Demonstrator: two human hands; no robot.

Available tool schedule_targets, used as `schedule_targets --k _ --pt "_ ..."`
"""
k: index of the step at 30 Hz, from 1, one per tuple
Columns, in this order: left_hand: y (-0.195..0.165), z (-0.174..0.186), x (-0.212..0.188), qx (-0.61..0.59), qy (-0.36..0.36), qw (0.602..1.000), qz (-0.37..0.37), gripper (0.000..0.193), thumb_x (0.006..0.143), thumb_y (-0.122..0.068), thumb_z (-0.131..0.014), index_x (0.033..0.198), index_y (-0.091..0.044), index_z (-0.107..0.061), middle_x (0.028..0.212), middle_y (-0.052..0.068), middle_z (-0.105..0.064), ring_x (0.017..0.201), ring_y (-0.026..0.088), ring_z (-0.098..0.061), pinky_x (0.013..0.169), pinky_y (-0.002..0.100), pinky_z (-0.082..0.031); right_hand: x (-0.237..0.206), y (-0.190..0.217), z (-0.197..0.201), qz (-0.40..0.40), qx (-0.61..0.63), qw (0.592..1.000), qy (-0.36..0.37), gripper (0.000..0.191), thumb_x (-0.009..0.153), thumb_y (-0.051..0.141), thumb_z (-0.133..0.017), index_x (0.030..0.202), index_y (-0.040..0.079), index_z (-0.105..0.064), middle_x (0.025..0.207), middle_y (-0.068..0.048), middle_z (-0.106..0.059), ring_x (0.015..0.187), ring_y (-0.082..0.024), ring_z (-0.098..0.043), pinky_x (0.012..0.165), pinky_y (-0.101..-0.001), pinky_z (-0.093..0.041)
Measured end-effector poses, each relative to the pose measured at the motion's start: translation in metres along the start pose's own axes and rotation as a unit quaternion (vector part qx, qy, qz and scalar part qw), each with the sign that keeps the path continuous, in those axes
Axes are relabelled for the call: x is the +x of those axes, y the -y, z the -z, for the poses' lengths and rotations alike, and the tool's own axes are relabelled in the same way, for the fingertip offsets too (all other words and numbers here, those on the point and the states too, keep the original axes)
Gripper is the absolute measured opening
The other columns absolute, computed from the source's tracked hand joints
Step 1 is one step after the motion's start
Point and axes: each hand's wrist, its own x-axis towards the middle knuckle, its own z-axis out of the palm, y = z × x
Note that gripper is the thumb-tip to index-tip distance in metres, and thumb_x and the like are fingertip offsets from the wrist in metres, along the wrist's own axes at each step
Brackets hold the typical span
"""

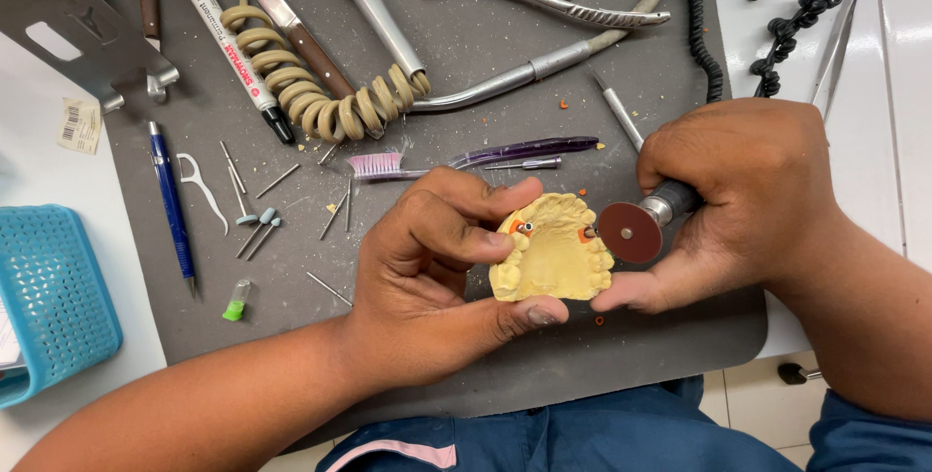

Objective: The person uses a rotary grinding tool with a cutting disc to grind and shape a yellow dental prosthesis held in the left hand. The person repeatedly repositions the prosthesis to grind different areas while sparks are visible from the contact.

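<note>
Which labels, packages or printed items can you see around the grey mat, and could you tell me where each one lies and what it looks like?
Small cream paper barcode sticker: far left on the white tabletop, beside the mat, slightly curled.
White marker pen with printed barrel and black tip: upper left of the grey mat, lying diagonally beside the beige coiled hose.
No screens or signs.

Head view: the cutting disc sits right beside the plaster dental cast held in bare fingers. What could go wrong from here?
1. The disc spins close to the left hand thumb and the right hand finger under the cast; a slip could cut skin.
2. The cast looks held only by fingertips; a catch might chip it or knock it onto the grey mat.
</note>
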Motion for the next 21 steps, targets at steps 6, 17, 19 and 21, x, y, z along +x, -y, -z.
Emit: schedule_targets --k 6,17,19,21 --pt "-0.0019 0.0005 0.0012 0.007 0.007 1.000 0.000 0.041 0.091 0.001 -0.089 0.113 -0.009 -0.056 0.120 0.008 -0.058 0.116 0.011 -0.060 0.128 0.039 -0.040 0.0020 -0.0003 -0.0006 0.001 0.005 1.000 0.001 0.080 0.044 0.080 -0.084 0.055 0.007 -0.054 0.044 -0.004 -0.043 0.039 -0.021 -0.050 0.038 -0.0338 -0.033" --pt "-0.0007 -0.0005 0.0010 -0.001 0.007 1.000 -0.002 0.041 0.091 0.002 -0.089 0.113 -0.009 -0.057 0.122 0.009 -0.059 0.118 0.012 -0.060 0.126 0.038 -0.042 0.0000 -0.0011 0.0002 0.002 0.007 1.000 0.004 0.080 0.048 0.081 -0.083 0.060 0.008 -0.053 0.050 -0.004 -0.045 0.045 -0.023 -0.051 0.043 -0.0342 -0.035" --pt "-0.0008 -0.0005 0.0009 -0.004 0.009 1.000 0.000 0.040 0.091 0.003 -0.089 0.112 -0.009 -0.057 0.122 0.009 -0.059 0.120 0.013 -0.060 0.126 0.038 -0.042 -0.0001 -0.0012 0.0005 0.000 0.007 1.000 0.006 0.079 0.047 0.080 -0.084 0.060 0.008 -0.053 0.050 -0.004 -0.045 0.045 -0.023 -0.051 0.043 -0.0345 -0.035" --pt "-0.0010 -0.0008 0.0006 -0.010 0.009 1.000 0.003 0.039 0.091 0.003 -0.088 0.112 -0.008 -0.057 0.122 0.009 -0.058 0.123 0.014 -0.059 0.125 0.037 -0.043 -0.0003 -0.0006 0.0006 -0.004 0.003 1.000 0.009 0.079 0.045 0.078 -0.084 0.058 0.008 -0.053 0.049 -0.005 -0.045 0.043 -0.024 -0.051 0.042 -0.0353 -0.034"
